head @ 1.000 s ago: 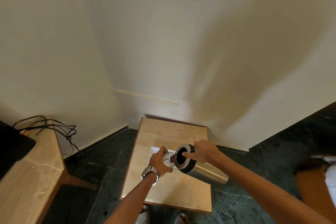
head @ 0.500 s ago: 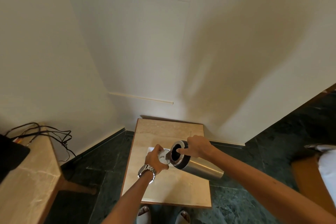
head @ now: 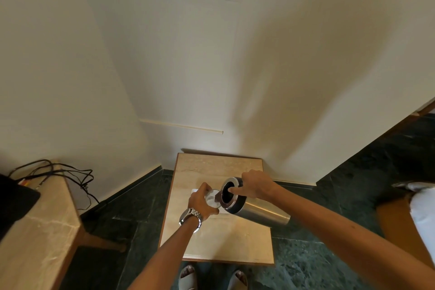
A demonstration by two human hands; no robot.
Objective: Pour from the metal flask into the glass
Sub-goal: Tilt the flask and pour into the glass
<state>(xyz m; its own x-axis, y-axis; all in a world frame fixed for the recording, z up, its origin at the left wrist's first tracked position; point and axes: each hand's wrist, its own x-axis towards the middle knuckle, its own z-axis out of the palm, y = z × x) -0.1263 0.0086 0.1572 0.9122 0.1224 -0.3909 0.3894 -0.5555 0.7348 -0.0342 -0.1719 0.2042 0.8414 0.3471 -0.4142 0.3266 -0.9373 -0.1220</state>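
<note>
The metal flask (head: 261, 213) is tipped nearly flat above the small table, its black-ringed mouth turned left with the spout over the glass (head: 212, 198). My right hand (head: 255, 186) grips the flask at its top, one finger pressed on the dark lid. My left hand (head: 200, 202), with a steel watch at the wrist, is wrapped around the clear glass, which rests on a white napkin (head: 195, 192). Most of the glass is hidden by my fingers and the flask's spout. Any liquid stream is too small to make out.
The small beige stone table (head: 219, 242) stands against the cream wall in a corner. A second stone-topped table (head: 40, 226) at the left carries black cables and a dark object. The floor is dark green stone. My sandalled feet show below the table's front edge.
Both hands hold the same grips. The flask stays tipped at the glass, its angle about the same. My head has shifted slightly, so the view has moved a little.
</note>
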